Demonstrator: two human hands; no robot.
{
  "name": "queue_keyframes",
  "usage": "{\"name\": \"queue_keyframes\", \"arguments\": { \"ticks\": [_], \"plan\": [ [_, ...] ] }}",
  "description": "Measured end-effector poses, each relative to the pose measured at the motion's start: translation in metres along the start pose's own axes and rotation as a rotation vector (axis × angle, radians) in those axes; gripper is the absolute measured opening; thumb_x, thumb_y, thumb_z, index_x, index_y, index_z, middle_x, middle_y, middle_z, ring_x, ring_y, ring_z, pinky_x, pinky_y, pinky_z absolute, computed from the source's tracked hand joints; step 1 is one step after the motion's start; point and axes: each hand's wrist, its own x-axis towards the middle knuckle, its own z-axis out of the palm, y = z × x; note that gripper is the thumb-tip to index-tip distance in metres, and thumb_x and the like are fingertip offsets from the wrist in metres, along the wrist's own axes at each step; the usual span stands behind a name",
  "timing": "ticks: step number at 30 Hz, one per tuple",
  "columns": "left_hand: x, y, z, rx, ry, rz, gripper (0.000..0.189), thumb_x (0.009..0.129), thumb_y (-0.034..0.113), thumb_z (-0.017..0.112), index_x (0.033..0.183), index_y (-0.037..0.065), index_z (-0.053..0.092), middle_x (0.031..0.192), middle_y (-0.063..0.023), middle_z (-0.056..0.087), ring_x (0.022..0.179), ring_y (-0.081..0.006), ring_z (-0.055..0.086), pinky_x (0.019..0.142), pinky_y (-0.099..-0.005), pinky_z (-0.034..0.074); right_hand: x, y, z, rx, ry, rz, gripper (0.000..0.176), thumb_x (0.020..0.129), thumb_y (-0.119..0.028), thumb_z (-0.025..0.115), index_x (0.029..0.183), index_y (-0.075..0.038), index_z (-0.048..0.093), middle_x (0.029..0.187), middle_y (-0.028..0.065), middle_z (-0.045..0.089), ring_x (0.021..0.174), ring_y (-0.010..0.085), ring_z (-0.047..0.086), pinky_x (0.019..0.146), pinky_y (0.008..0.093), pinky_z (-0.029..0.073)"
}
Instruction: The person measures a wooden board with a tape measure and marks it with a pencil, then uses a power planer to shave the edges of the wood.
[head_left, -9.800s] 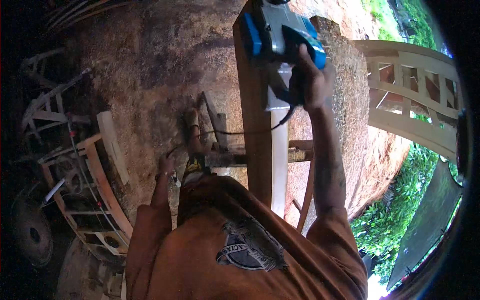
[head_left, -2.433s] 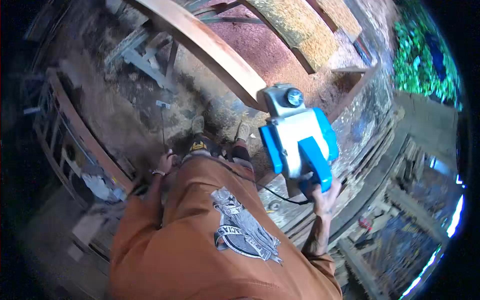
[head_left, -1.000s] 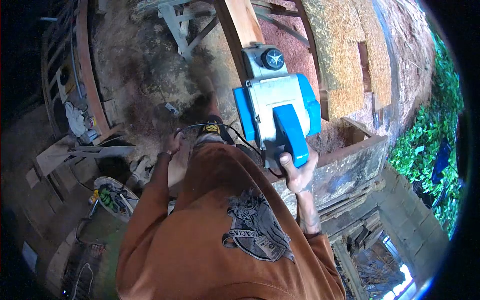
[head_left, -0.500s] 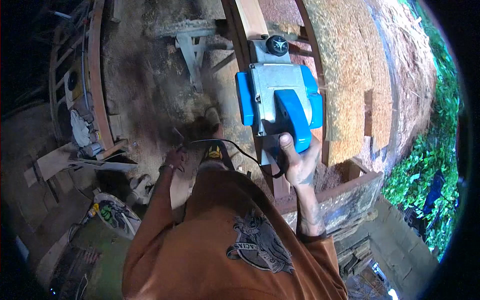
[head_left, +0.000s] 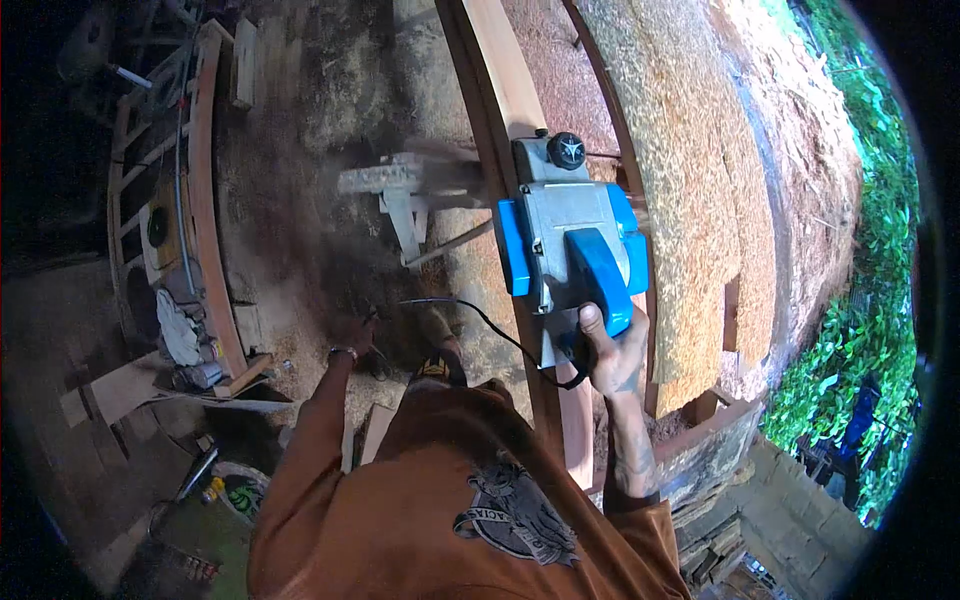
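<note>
A blue and grey electric planer [head_left: 572, 215] sits on a long wooden board [head_left: 503, 65]. My right hand [head_left: 617, 352] is closed around its rear handle, thumb on top. From the planer's back, a black power cord [head_left: 495, 325] curves left toward my legs and fades in the dusty shade. Low on the left, beside my leg, hangs my left hand [head_left: 358, 345]. Its fingers are dark and smeared, so whether it grips the cord cannot be made out.
Shavings cover a wide plank [head_left: 675, 200] right of the planer. A wooden trestle [head_left: 405, 205] stands to the left, beyond my feet. Farther left are a long timber rail [head_left: 208, 190] and a white cloth [head_left: 180, 325]. Green foliage [head_left: 850, 370] borders the right side.
The planer and my right hand appear slightly lower and farther right in view. The surroundings have shifted downward too. My left hand stays low beside my leg.
</note>
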Motion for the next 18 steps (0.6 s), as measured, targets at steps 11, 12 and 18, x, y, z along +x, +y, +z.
{"name": "queue_keyframes", "arguments": {
  "ticks": [11,12,18],
  "plan": [
    [-0.05,-0.106,0.07,0.112,-0.053,0.032,0.044,0.105,0.031,0.041,0.137,0.004,0.054,0.142,-0.0191,0.054,0.127,-0.0363,0.052,0.11,-0.0441,0.039,0.011,-0.006,-0.013,-0.102,-0.093,-0.056,0.046,0.091,-0.042,0.073,0.097,0.003,0.068,0.072,0.005,0.064,0.069,0.0151,0.055,0.065,0.0352,0.046],
    [-0.08,-0.075,0.059,0.009,-0.02,0.026,0.044,0.105,0.03,0.041,0.138,0.004,0.053,0.143,-0.0188,0.053,0.127,-0.0361,0.052,0.11,-0.0439,0.039,0.01,-0.009,-0.013,-0.084,-0.101,-0.062,0.046,0.09,-0.042,0.073,0.096,0.003,0.068,0.072,0.005,0.064,0.069,0.0153,0.055,0.065,0.0351,0.046],
    [-0.215,-0.026,0.079,-0.211,0.118,-0.279,0.045,0.098,0.043,0.051,0.108,0.002,0.068,0.084,-0.0169,0.072,0.082,-0.0341,0.069,0.079,-0.0465,0.052,0.003,-0.012,-0.032,-0.104,-0.134,-0.152,0.046,0.091,-0.041,0.072,0.1,0.004,0.068,0.077,0.0095,0.067,0.072,0.0194,0.059,0.071,0.037,0.048]
  ]
}}
